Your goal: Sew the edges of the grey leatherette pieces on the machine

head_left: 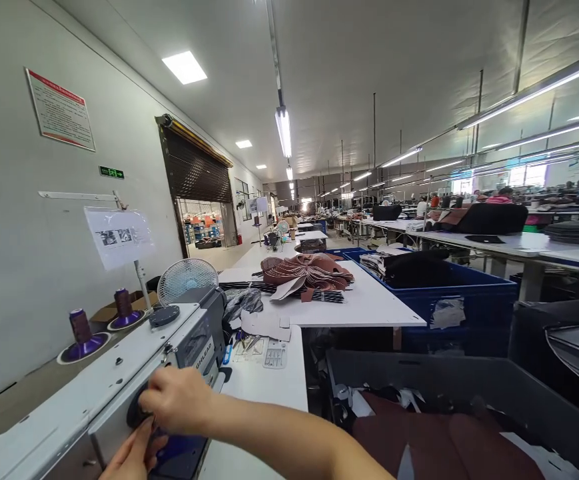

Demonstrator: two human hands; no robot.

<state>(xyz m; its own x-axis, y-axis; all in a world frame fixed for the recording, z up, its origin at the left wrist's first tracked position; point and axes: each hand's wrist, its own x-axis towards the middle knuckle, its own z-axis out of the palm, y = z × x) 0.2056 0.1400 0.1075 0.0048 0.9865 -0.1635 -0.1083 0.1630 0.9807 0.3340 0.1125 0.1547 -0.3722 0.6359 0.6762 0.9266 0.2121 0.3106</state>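
A white sewing machine [119, 373] stretches across the lower left. My right hand [176, 400] reaches across to its side with fingers curled around the black handwheel [134, 415]. My left hand [132, 457] comes up from the bottom edge just below that wheel, fingers together and touching the machine near a dark blue part [179, 450]; what it holds, if anything, is hidden. Two purple thread spools [82, 330] stand behind the machine.
Brown leather pieces [309, 273] lie piled on a white table [369, 307] ahead. A small fan [186, 280] stands behind the machine. Blue crate [469, 293] at right, a grey bin [444, 387] with brown pieces below. People work at far tables.
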